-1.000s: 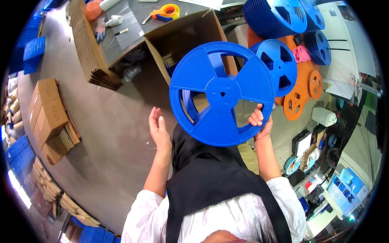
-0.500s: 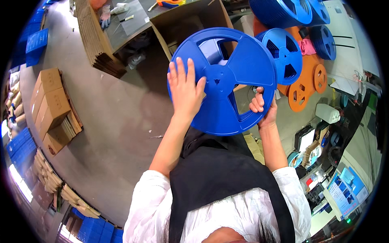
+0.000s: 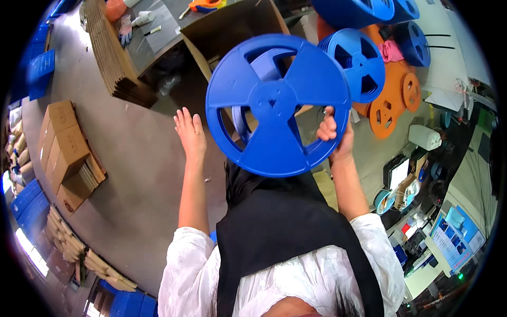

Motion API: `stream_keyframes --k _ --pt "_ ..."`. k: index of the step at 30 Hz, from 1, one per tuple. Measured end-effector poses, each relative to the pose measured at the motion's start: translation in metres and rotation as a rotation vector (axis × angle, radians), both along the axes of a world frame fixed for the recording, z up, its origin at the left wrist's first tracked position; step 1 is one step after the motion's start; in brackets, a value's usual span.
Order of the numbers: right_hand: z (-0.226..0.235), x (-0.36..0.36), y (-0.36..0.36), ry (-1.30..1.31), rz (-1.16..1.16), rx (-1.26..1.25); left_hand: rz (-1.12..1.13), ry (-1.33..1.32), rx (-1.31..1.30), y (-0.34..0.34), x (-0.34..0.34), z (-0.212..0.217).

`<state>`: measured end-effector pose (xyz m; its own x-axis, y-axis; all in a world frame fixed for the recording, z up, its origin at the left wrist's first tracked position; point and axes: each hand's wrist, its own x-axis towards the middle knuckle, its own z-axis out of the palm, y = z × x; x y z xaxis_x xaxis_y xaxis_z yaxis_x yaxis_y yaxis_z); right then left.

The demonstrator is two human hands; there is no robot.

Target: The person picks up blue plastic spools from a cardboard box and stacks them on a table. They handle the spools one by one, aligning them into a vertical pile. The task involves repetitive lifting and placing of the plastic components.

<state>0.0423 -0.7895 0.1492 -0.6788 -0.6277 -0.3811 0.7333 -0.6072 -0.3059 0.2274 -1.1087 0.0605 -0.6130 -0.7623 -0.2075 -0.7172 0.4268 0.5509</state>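
Note:
A large blue plastic reel (image 3: 272, 100) is held up in front of me, its round face with three cut-outs toward me. My right hand (image 3: 338, 132) grips its lower right rim, fingers coming through a cut-out. Off the reel's left side, my left hand (image 3: 190, 134) hangs in the air with fingers stretched, holding nothing. Through the cut-outs shows another blue rounded part (image 3: 270, 64) behind the face; I cannot tell whether it belongs to this reel. Just right of the held reel stands a stack of blue reels (image 3: 359, 66).
Behind the reel is an open cardboard box (image 3: 232, 29), beside a grey table (image 3: 153, 37) and flattened cartons (image 3: 113, 58). Orange reels (image 3: 383, 116) and more blue reels (image 3: 412, 45) lie right. Cardboard boxes (image 3: 66, 142) stand on the floor at left. A white jug (image 3: 424, 137) sits right.
My left hand has come off the reel's face and moved left and down. The reel has turned and shifted slightly left, still in my right hand.

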Motion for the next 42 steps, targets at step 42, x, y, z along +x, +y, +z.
stream_keyframes --k 42 --pt "0.010 0.009 0.037 0.272 -0.109 0.901 0.237 1.244 2.209 0.072 -0.035 0.069"
